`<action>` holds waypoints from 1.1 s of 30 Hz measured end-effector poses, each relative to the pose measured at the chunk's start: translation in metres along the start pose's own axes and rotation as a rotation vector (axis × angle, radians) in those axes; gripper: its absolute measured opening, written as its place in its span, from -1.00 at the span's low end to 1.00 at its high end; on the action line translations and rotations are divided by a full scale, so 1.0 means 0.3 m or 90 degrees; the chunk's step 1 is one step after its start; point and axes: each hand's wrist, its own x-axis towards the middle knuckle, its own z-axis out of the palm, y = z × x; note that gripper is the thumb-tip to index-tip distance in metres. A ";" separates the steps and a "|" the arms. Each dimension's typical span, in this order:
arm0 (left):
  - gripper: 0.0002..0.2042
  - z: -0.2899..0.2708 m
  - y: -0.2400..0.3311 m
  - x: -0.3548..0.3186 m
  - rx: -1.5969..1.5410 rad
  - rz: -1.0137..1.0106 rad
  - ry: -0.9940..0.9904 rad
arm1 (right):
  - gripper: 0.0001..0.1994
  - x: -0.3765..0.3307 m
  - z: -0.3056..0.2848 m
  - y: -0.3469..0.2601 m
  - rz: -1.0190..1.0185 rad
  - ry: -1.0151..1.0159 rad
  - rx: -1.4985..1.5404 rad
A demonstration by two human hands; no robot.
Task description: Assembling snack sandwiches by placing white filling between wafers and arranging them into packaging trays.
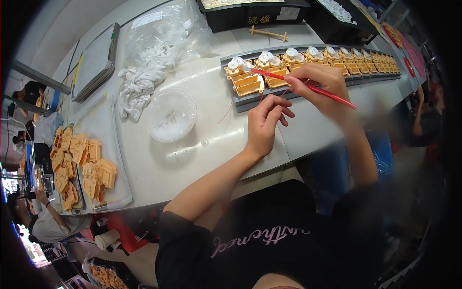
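Note:
My right hand (322,85) is closed around a slim red brush (270,73), held like a pen. Its pale tip touches or hovers just over the white round parts (236,63) on the leftmost orange plastic housing (248,84); I cannot tell which. That housing stands first in a row of several similar ones along a grey rail (240,104). My left hand (267,123) rests by the rail's near edge, its fingers loosely bent and apart, with nothing visible in them. Thin reddish wires hang from the housings close to its fingers.
Left of the rail stands a round plastic tub (172,115) with whitish contents. Behind it lie a crumpled white cloth (137,91) and a clear bag (166,33) of white parts. Orange housings (98,176) are heaped on trays at left. Black bins (255,17) line the back.

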 end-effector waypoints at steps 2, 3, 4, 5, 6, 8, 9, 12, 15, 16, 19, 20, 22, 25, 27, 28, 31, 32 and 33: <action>-0.78 -0.002 -0.003 0.002 -0.007 -0.002 0.034 | -0.91 0.006 0.000 0.001 -0.043 -0.040 -0.014; -0.78 -0.003 -0.005 0.004 -0.015 -0.002 0.069 | -0.91 0.007 -0.003 0.000 -0.043 -0.040 -0.014; -0.75 -0.009 -0.013 0.011 -0.003 0.012 0.078 | -0.91 0.010 -0.007 -0.002 -0.059 -0.055 -0.019; -0.75 -0.013 -0.017 0.010 -0.002 0.012 0.078 | -0.90 0.013 -0.011 -0.004 -0.075 -0.070 -0.024; -0.73 -0.017 -0.018 0.008 -0.008 0.005 0.088 | -0.90 0.018 -0.018 -0.007 -0.075 -0.070 -0.023; -0.70 -0.012 -0.014 0.009 -0.016 -0.005 0.094 | -0.90 0.020 -0.037 -0.011 -0.076 -0.075 -0.041; -0.68 -0.010 -0.014 0.011 -0.019 -0.021 0.106 | -0.90 0.023 -0.037 -0.011 -0.074 -0.074 -0.042; -0.65 -0.012 -0.021 0.016 -0.033 -0.052 0.113 | -0.90 0.038 -0.021 -0.005 -0.055 -0.062 -0.030; -0.63 -0.010 -0.020 0.022 -0.048 -0.072 0.089 | -0.88 0.039 -0.015 0.000 -0.104 -0.048 -0.012; -0.62 -0.010 -0.020 0.022 -0.050 -0.076 0.075 | -0.86 0.040 -0.027 -0.005 -0.087 -0.047 -0.016; -0.59 -0.010 -0.020 0.027 -0.042 -0.106 0.033 | -0.84 0.039 -0.023 0.013 -0.067 -0.020 -0.017; -0.59 -0.008 -0.021 0.028 -0.042 -0.107 0.029 | -0.84 0.038 -0.018 0.025 -0.064 0.005 -0.016; -0.56 -0.010 -0.027 0.029 -0.052 -0.130 -0.005 | -0.83 0.038 -0.001 0.038 -0.054 0.003 0.000; -0.54 -0.011 -0.029 0.034 -0.047 -0.136 -0.028 | -0.81 0.033 -0.015 0.037 -0.026 -0.012 0.022; -0.53 -0.010 -0.030 0.036 -0.048 -0.145 -0.034 | -0.81 0.027 -0.023 0.036 -0.005 -0.023 0.026; -0.53 -0.008 -0.033 0.038 -0.051 -0.153 -0.038 | -0.79 0.023 -0.023 0.039 0.025 -0.007 0.071; -0.49 -0.014 -0.044 0.041 -0.052 -0.161 -0.077 | -0.76 0.019 -0.012 0.059 0.072 0.005 0.133; -0.49 -0.012 -0.044 0.042 -0.052 -0.162 -0.080 | -0.75 0.016 -0.006 0.066 0.089 -0.001 0.150; -0.47 -0.009 -0.042 0.043 -0.047 -0.170 -0.087 | -0.75 0.009 -0.002 0.072 0.091 0.001 0.149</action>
